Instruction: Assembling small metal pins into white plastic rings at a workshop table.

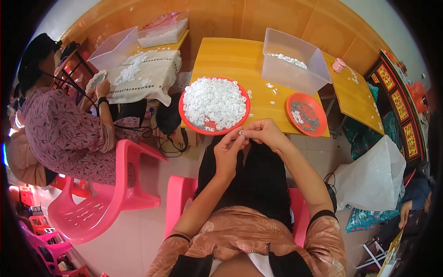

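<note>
Just in front of the table edge, above my lap, my left hand (pixel 226 156) and my right hand (pixel 266 134) meet at the fingertips. Between them they pinch a small white plastic piece (pixel 241 132), mostly covered by the fingers. A round red basin (pixel 249 102) heaped with small white oval plastic pieces (pixel 213 101) stands just beyond my left hand. To the right, a shallow orange-red dish (pixel 319 128) holds small grey metal parts (pixel 310 121) and a few white pieces (pixel 296 116).
A clear plastic bin (pixel 295 76) with some white pieces stands at the table's (pixel 226 55) far right. On the left, a co-worker (pixel 69 129) handles pieces at a cloth-covered table (pixel 161 69). A pink chair (pixel 92 210) stands behind them. A white sack (pixel 371 175) stands right.
</note>
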A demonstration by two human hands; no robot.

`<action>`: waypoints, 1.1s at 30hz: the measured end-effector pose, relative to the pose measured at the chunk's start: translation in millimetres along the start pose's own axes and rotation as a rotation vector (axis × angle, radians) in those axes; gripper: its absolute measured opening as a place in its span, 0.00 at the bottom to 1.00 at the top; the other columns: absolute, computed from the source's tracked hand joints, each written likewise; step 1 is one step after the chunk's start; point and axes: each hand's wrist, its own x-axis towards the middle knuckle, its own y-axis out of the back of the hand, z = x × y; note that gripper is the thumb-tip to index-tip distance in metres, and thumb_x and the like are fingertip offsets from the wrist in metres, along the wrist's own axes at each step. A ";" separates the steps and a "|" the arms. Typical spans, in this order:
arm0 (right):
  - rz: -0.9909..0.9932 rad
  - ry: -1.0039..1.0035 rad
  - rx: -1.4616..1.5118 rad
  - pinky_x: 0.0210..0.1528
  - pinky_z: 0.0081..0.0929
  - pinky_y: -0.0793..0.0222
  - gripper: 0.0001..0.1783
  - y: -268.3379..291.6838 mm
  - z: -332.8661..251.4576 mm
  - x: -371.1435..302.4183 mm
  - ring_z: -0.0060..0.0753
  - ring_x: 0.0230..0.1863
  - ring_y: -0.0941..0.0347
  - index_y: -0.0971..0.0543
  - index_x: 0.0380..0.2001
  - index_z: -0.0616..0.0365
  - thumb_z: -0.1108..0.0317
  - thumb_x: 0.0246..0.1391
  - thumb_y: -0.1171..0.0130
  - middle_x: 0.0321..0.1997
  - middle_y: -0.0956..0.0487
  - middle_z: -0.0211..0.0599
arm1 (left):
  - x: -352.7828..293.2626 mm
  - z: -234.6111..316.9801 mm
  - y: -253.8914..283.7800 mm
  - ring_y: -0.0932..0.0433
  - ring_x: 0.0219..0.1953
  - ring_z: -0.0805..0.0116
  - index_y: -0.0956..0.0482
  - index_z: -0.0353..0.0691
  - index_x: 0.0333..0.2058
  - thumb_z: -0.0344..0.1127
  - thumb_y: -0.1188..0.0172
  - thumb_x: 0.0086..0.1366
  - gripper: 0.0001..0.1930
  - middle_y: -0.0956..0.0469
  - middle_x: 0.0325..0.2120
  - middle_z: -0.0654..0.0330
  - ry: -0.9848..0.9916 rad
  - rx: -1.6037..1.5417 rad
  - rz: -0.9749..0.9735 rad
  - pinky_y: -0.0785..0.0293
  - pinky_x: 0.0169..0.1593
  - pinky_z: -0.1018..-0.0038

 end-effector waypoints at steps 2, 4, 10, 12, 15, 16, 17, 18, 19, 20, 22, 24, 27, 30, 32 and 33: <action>-0.032 0.007 0.044 0.17 0.10 0.48 0.07 -4.0 -0.4 3.7 0.13 0.16 0.39 0.21 0.28 0.63 0.70 0.47 0.38 0.20 0.25 0.29 | 3.4 3.3 2.4 0.25 0.32 0.77 0.25 0.34 0.44 0.28 0.42 0.59 0.14 0.23 0.34 0.62 -0.050 -0.018 0.004 0.30 0.37 0.84; -0.115 -0.020 0.146 0.18 0.11 0.47 0.08 -6.0 -1.4 5.9 0.13 0.17 0.38 0.21 0.31 0.63 0.70 0.49 0.40 0.23 0.24 0.32 | 4.7 8.6 5.0 0.25 0.31 0.77 0.25 0.33 0.43 0.26 0.42 0.58 0.13 0.23 0.34 0.62 -0.101 -0.033 0.011 0.30 0.37 0.83; -0.173 -0.072 0.266 0.21 0.12 0.44 0.10 -14.0 -8.6 11.7 0.14 0.20 0.37 0.21 0.34 0.63 0.68 0.52 0.42 0.25 0.24 0.32 | 7.7 19.9 7.8 0.25 0.30 0.78 0.24 0.33 0.41 0.25 0.42 0.58 0.11 0.23 0.30 0.62 -0.163 -0.001 0.044 0.30 0.36 0.82; -0.186 -0.066 0.277 0.22 0.12 0.44 0.10 -18.9 -11.6 15.9 0.14 0.19 0.37 0.21 0.34 0.63 0.67 0.52 0.42 0.25 0.24 0.31 | 9.4 23.2 11.6 0.25 0.28 0.77 0.23 0.32 0.40 0.26 0.43 0.59 0.10 0.23 0.29 0.63 -0.176 -0.014 0.074 0.30 0.35 0.83; -0.093 0.049 0.044 0.23 0.16 0.40 0.11 -32.6 -13.1 31.5 0.19 0.20 0.33 0.20 0.31 0.62 0.64 0.50 0.40 0.25 0.23 0.32 | 22.4 34.8 27.1 0.27 0.27 0.78 0.24 0.33 0.41 0.28 0.43 0.60 0.10 0.24 0.28 0.64 -0.093 -0.132 0.256 0.31 0.33 0.85; 0.020 0.156 -0.199 0.23 0.21 0.36 0.12 -36.9 -11.1 39.1 0.24 0.21 0.29 0.19 0.28 0.61 0.62 0.47 0.39 0.26 0.21 0.34 | 26.5 41.4 33.7 0.27 0.27 0.78 0.24 0.33 0.41 0.28 0.43 0.60 0.10 0.24 0.28 0.64 -0.091 -0.130 0.252 0.31 0.33 0.85; 0.025 0.157 -0.196 0.23 0.21 0.36 0.12 -39.6 -5.8 48.7 0.24 0.21 0.29 0.19 0.28 0.61 0.62 0.47 0.39 0.26 0.21 0.34 | 29.7 50.2 41.2 0.27 0.27 0.80 0.24 0.33 0.42 0.28 0.44 0.60 0.11 0.24 0.27 0.64 -0.141 -0.188 0.308 0.31 0.32 0.86; 0.074 0.336 -0.421 0.24 0.25 0.36 0.11 -42.3 2.5 61.0 0.27 0.22 0.29 0.19 0.26 0.61 0.63 0.48 0.40 0.24 0.22 0.36 | 32.2 58.5 48.0 0.28 0.26 0.81 0.25 0.34 0.42 0.29 0.44 0.61 0.11 0.24 0.27 0.65 -0.193 -0.245 0.366 0.32 0.32 0.86; 0.125 0.516 -0.646 0.25 0.29 0.35 0.10 -46.8 7.1 69.5 0.30 0.22 0.29 0.20 0.25 0.61 0.64 0.48 0.41 0.23 0.23 0.38 | 33.7 67.1 54.0 0.28 0.26 0.81 0.25 0.34 0.42 0.29 0.44 0.61 0.11 0.24 0.27 0.65 -0.195 -0.242 0.363 0.32 0.32 0.86; 0.128 0.518 -0.644 0.25 0.29 0.35 0.10 -50.6 12.0 75.8 0.30 0.22 0.29 0.20 0.25 0.61 0.64 0.48 0.41 0.23 0.23 0.38 | 34.8 75.0 59.2 0.29 0.26 0.82 0.25 0.34 0.43 0.29 0.45 0.61 0.11 0.25 0.26 0.65 -0.231 -0.249 0.377 0.32 0.31 0.87; 0.271 0.623 -0.967 0.28 0.39 0.33 0.11 -61.9 15.5 84.3 0.44 0.26 0.26 0.20 0.22 0.60 0.63 0.44 0.41 0.24 0.24 0.44 | 35.0 82.5 62.6 0.30 0.25 0.83 0.26 0.34 0.43 0.29 0.45 0.62 0.11 0.25 0.26 0.66 -0.267 -0.256 0.395 0.33 0.30 0.87; 0.304 0.559 -1.055 0.28 0.41 0.33 0.11 -72.2 17.8 89.5 0.46 0.27 0.26 0.19 0.22 0.60 0.62 0.43 0.41 0.24 0.24 0.45 | 34.3 86.0 63.2 0.31 0.25 0.84 0.26 0.33 0.42 0.29 0.45 0.62 0.11 0.26 0.26 0.66 -0.310 -0.239 0.435 0.33 0.30 0.88; 0.332 0.474 -1.171 0.28 0.41 0.31 0.10 -81.2 17.7 93.8 0.50 0.28 0.26 0.20 0.19 0.61 0.64 0.41 0.40 0.25 0.24 0.47 | 30.9 87.3 60.6 0.32 0.25 0.84 0.26 0.32 0.43 0.28 0.45 0.62 0.11 0.26 0.27 0.66 -0.272 -0.276 0.380 0.34 0.31 0.88; 0.307 0.451 -1.192 0.28 0.41 0.31 0.09 -82.1 16.4 97.6 0.50 0.28 0.25 0.22 0.16 0.62 0.67 0.41 0.41 0.25 0.24 0.49 | 32.3 81.6 60.0 0.32 0.26 0.83 0.26 0.31 0.44 0.28 0.46 0.62 0.12 0.26 0.28 0.65 -0.266 -0.262 0.346 0.35 0.31 0.88; 0.286 0.448 -1.184 0.28 0.42 0.31 0.08 -83.1 17.6 98.7 0.51 0.28 0.25 0.22 0.16 0.63 0.69 0.41 0.42 0.26 0.24 0.50 | 33.6 75.9 63.1 0.31 0.26 0.83 0.26 0.32 0.44 0.29 0.45 0.62 0.12 0.25 0.28 0.66 -0.270 -0.253 0.338 0.35 0.31 0.87; 0.267 0.468 -1.240 0.28 0.43 0.31 0.08 -82.7 20.8 100.4 0.50 0.28 0.25 0.23 0.18 0.63 0.69 0.41 0.43 0.25 0.24 0.50 | 34.8 74.2 63.4 0.30 0.27 0.83 0.26 0.34 0.43 0.30 0.45 0.62 0.12 0.25 0.29 0.66 -0.274 -0.243 0.324 0.35 0.31 0.87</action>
